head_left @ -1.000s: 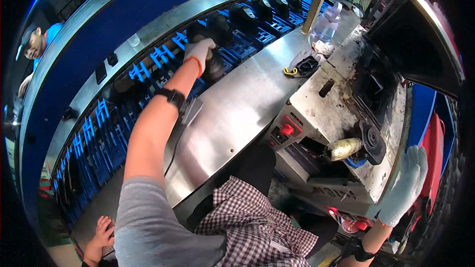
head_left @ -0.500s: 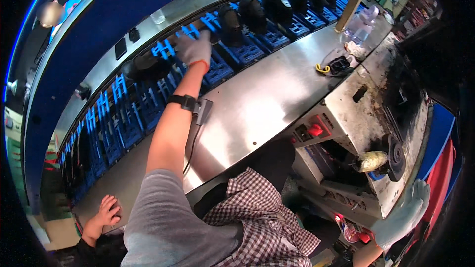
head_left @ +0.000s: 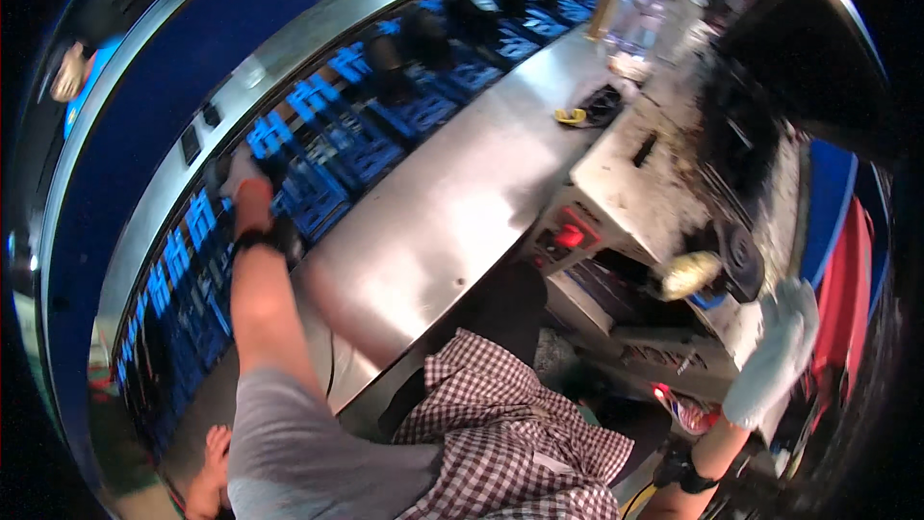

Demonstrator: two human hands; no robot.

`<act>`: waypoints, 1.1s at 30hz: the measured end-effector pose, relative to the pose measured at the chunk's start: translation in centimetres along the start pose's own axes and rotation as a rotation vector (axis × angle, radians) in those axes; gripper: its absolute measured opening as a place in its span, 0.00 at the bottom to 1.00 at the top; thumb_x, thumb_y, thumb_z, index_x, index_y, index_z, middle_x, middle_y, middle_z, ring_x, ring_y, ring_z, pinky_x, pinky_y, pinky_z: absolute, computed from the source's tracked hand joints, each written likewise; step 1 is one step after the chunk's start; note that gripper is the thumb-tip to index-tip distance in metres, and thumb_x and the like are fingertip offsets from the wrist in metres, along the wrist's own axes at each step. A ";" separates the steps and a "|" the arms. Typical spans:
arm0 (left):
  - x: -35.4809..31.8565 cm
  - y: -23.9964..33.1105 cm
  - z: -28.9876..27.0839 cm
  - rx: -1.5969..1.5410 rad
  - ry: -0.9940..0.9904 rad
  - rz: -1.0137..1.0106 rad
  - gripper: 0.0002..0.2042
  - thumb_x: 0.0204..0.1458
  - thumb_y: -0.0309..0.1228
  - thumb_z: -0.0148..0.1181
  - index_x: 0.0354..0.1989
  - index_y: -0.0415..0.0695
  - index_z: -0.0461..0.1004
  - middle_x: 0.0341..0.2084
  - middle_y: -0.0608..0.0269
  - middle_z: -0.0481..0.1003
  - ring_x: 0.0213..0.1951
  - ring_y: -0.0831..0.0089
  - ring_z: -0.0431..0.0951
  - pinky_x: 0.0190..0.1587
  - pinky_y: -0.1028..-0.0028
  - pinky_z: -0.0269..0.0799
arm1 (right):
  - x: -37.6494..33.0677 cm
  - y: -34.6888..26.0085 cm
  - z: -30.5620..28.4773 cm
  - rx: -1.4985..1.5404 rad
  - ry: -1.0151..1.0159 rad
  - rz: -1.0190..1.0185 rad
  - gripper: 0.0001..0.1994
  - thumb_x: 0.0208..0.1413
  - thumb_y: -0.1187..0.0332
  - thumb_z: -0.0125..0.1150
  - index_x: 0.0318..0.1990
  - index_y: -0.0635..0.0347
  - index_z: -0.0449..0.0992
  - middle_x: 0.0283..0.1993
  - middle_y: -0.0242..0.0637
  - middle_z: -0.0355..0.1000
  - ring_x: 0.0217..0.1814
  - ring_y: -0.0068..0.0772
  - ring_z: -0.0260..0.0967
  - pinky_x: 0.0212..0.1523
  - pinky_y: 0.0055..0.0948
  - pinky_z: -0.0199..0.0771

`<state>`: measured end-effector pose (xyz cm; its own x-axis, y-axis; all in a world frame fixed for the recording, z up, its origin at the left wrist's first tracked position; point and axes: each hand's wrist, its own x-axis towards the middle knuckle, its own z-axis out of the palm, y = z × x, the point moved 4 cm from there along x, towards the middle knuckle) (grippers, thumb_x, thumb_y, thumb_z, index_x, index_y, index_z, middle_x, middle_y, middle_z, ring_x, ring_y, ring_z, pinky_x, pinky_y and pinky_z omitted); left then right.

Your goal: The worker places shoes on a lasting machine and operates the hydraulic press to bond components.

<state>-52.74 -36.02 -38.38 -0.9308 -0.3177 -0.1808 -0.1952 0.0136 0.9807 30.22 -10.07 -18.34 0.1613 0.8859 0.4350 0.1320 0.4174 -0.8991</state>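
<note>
**Left hand reaching into the blue crates, right hand held off to the side**

The left hand (head_left: 243,176), in a pale glove with an orange cuff and a dark wristband behind it, is stretched out to the far left, over the row of blue plastic crates (head_left: 318,173) that runs along the conveyor. It lies at a crate's edge; motion blur hides the fingers, so I cannot tell how far they are closed or whether they grip anything. The step in hand looks like a reach to a crate or its dark contents. A sound next move would call for a firm hold on the lattice rim before any pull.

The right hand (head_left: 775,351), in a white knit glove, hangs in the air at the near right with fingers loosely spread, holding nothing, close to the grimy machine (head_left: 664,193).

The crates are rigid, ribbed and glossy blue, several carrying dark rounded lumps (head_left: 423,34). Between crates and machine stretches a brushed steel tabletop (head_left: 452,221), smooth and reflective. The machine's pale top is stained and crusted, with a red button (head_left: 570,236) on its front and a yellowish rounded part (head_left: 689,274) beside a black disc.
</note>
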 end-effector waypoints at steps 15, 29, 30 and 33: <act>-44.4 9.7 2.0 -0.761 -1.706 -0.627 0.39 0.55 0.42 0.64 0.77 0.41 0.64 0.74 0.41 0.65 0.73 0.35 0.65 0.72 0.32 0.63 | 1.4 -8.4 14.9 0.013 -0.903 -0.135 0.35 0.75 0.60 0.57 0.82 0.64 0.52 0.72 0.45 0.71 0.73 0.36 0.70 0.75 0.36 0.67; -65.0 22.2 8.0 -0.408 -1.863 0.745 0.43 0.64 0.41 0.67 0.82 0.38 0.52 0.77 0.43 0.61 0.77 0.54 0.61 0.76 0.61 0.60 | 14.9 0.2 7.5 0.103 -0.225 0.448 0.34 0.62 0.44 0.62 0.69 0.56 0.72 0.56 0.43 0.79 0.52 0.34 0.80 0.42 0.37 0.83; -65.4 24.1 8.2 -0.516 -1.808 0.852 0.41 0.63 0.42 0.69 0.80 0.39 0.58 0.74 0.44 0.65 0.75 0.56 0.66 0.74 0.62 0.64 | 16.8 1.3 8.1 0.039 -0.224 0.387 0.38 0.60 0.43 0.63 0.72 0.57 0.71 0.60 0.47 0.78 0.60 0.39 0.79 0.50 0.45 0.85; -67.9 30.3 10.0 -0.728 -1.622 1.241 0.33 0.61 0.41 0.68 0.72 0.40 0.68 0.64 0.45 0.73 0.66 0.55 0.73 0.68 0.61 0.68 | 20.6 3.5 9.8 -0.413 -0.204 0.205 0.46 0.56 0.38 0.63 0.80 0.50 0.64 0.74 0.61 0.66 0.77 0.56 0.66 0.73 0.50 0.70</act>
<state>1.45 -4.55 2.86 0.0921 0.4361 0.8952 0.3070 -0.8677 0.3911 24.45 11.65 -13.02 0.0351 0.9800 0.1959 0.5004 0.1524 -0.8523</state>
